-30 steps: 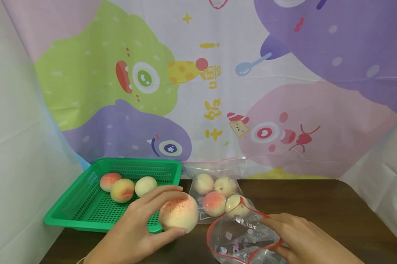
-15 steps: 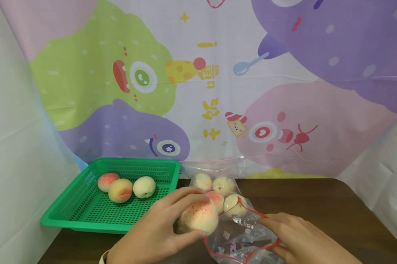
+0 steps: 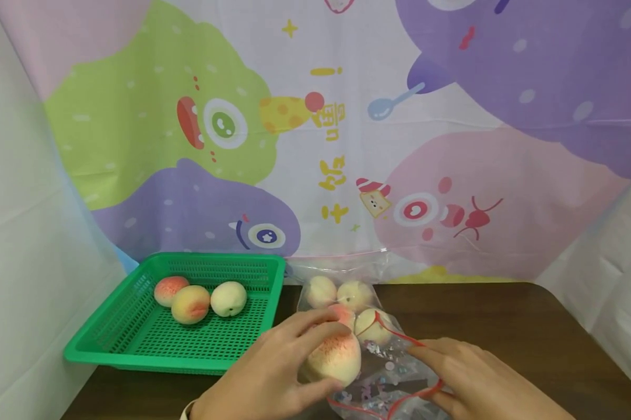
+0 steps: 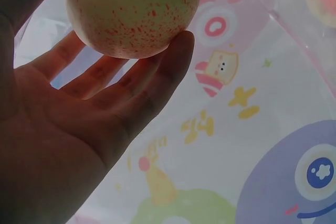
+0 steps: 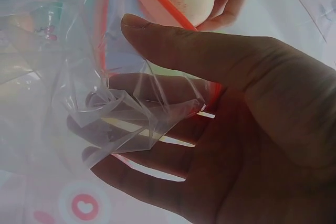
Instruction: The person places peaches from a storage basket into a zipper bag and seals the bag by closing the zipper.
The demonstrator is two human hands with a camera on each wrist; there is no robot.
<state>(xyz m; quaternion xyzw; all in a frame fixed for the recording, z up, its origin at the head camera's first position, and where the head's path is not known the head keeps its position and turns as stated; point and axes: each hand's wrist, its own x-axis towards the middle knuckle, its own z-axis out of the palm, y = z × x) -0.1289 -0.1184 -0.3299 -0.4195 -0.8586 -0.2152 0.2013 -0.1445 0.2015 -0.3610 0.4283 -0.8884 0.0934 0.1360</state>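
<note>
My left hand (image 3: 273, 370) grips a pale peach (image 3: 339, 357) with red speckles, fingers over its top and thumb low on its near side. The left wrist view shows the fingers curved around this peach (image 4: 134, 14). It is at the left side of the mouth of a clear zip bag (image 3: 399, 373) with red edging and small printed figures. My right hand (image 3: 478, 373) holds the bag's right edge, and the mouth gapes. In the right wrist view, the clear film (image 5: 131, 114) lies over several fingers, with the thumb near the red strip (image 5: 168, 1).
A green basket (image 3: 126, 359) with 3 peaches (image 3: 190, 304) stands at left. Behind the open bag lies another clear bag (image 3: 342, 267) holding several peaches (image 3: 355, 295). The dark tabletop (image 3: 483, 315) ends at a cartoon-printed cloth (image 3: 315, 146); white cloth hangs at both sides.
My left hand has carried the peach rightwards from beside the basket to the bag's mouth, covering part of the peaches behind. The right hand keeps its hold on the bag.
</note>
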